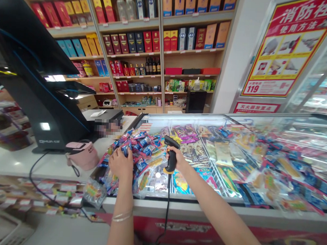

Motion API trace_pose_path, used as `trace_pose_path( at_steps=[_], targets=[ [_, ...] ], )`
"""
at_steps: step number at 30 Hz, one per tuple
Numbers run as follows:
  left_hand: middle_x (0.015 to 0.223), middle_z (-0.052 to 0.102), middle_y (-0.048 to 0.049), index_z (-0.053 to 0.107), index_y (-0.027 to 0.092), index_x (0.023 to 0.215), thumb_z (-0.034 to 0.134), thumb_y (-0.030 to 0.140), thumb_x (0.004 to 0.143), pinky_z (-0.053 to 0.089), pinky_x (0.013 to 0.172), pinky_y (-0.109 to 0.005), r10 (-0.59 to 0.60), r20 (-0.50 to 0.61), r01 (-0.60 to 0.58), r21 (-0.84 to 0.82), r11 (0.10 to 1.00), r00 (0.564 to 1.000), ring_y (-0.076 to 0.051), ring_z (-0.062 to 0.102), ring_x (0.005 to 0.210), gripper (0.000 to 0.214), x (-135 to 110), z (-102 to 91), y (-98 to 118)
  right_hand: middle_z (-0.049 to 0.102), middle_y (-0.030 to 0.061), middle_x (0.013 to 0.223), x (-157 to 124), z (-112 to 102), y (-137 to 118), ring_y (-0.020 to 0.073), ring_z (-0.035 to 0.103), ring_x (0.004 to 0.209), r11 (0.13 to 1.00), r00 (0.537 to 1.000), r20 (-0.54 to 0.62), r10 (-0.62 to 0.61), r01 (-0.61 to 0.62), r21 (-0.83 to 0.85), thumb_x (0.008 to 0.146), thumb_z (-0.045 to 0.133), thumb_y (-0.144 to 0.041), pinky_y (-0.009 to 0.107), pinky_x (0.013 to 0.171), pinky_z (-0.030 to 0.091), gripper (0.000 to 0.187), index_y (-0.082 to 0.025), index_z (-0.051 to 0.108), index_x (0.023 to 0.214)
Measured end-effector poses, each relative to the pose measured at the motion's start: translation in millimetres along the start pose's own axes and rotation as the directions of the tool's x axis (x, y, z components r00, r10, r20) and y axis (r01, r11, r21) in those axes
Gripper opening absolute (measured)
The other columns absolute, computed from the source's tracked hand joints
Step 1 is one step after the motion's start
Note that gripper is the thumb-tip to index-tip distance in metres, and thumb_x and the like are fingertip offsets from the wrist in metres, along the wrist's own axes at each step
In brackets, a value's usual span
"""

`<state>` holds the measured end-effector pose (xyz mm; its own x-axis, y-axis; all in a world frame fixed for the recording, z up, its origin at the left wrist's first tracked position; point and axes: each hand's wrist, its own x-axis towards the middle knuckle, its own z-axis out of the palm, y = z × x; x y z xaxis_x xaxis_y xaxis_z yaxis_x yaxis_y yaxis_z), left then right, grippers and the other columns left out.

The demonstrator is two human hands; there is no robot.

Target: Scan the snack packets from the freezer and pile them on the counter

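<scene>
My right hand [176, 160] is wrapped around the grip of a black-and-orange barcode scanner [172, 157], its cable hanging down over the counter front. The scanner is held above the glass-topped chest freezer [163, 117]. On the left, my left hand [121, 162] rests on a heap of small blue-and-red snack packets [148, 149], its fingers curled over a blue snack packet [126, 149]. The heap lies on the freezer's glass, and part of it is hidden under this hand. A clear packet [94, 192] overhangs the front edge at the heap's left.
More packets [283, 171] are spread over the glass to the right. A pink cup [82, 155] stands on the white counter [53, 165] beside a black checkout terminal [55, 107]. Behind are shelves [131, 54] of boxes and bottles. A basket [4, 225] is at lower left.
</scene>
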<state>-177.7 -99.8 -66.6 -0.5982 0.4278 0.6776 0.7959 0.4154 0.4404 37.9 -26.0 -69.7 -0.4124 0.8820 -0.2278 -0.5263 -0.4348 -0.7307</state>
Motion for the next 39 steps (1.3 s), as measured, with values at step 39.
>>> trace_pose_path(
  at_steps=[39],
  targets=[
    [0.129,0.057,-0.0160,0.059,0.014,0.123,0.048,0.035,0.088,0.036,0.104,-0.043,0.371,-0.060,-0.366,-0.362,0.857,0.927,-0.029,0.050,0.119,0.042,-5,-20.8,127,0.057,-0.0016,0.053,-98,-58,-159,0.0075,0.048,0.041,0.970,0.967,-0.076,-0.241,0.243,0.007,0.072,0.061,-0.016,0.017,0.038,0.041,0.006,-0.016,0.056,0.069]
  ],
)
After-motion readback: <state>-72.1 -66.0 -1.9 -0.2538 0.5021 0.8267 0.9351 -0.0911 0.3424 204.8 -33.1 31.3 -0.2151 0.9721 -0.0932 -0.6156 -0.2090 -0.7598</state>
